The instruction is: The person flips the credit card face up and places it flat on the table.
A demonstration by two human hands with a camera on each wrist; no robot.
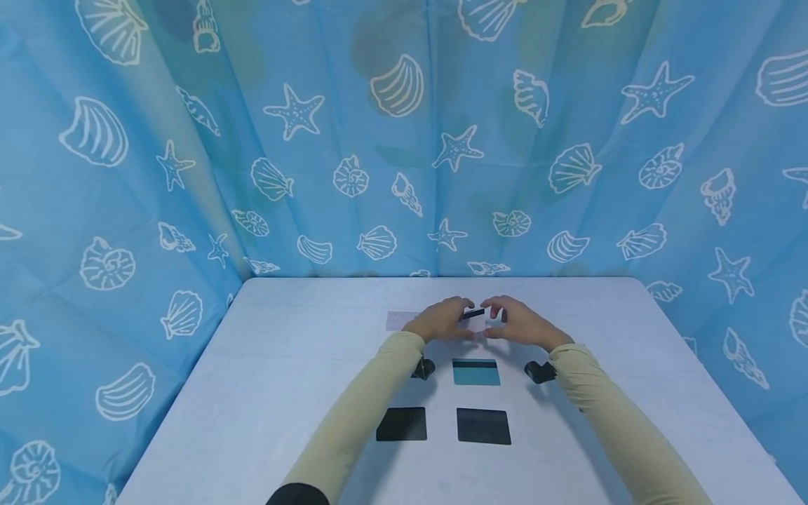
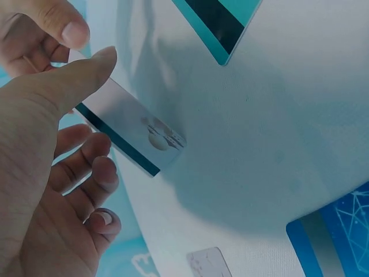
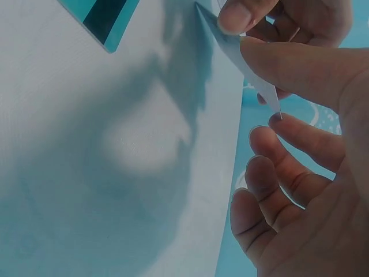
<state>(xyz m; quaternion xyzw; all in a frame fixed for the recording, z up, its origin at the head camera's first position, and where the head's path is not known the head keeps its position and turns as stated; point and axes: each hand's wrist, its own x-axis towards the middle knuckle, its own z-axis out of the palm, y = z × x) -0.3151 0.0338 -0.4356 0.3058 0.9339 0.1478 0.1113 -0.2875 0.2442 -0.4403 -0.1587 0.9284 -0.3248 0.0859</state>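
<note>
A white card with a dark stripe (image 2: 124,118) is held between both hands, above the far part of the table. The left hand (image 1: 444,319) pinches it, thumb on its face. Its other fingers curl loosely beyond the striped edge in the left wrist view. My right hand (image 1: 519,322) grips the other end; in the right wrist view its thumb lies on the card (image 3: 253,75) and the index fingertip touches the edge. Nearer than the hands, a teal card with a black stripe (image 1: 476,373) lies flat.
Two black cards (image 1: 401,424) lie side by side nearer the front of the white table (image 1: 252,421). A pale card (image 1: 399,320) lies left of the hands. The left wrist view shows a blue card with a grey stripe (image 2: 323,248). A blue shell-patterned curtain (image 1: 404,175) hangs behind.
</note>
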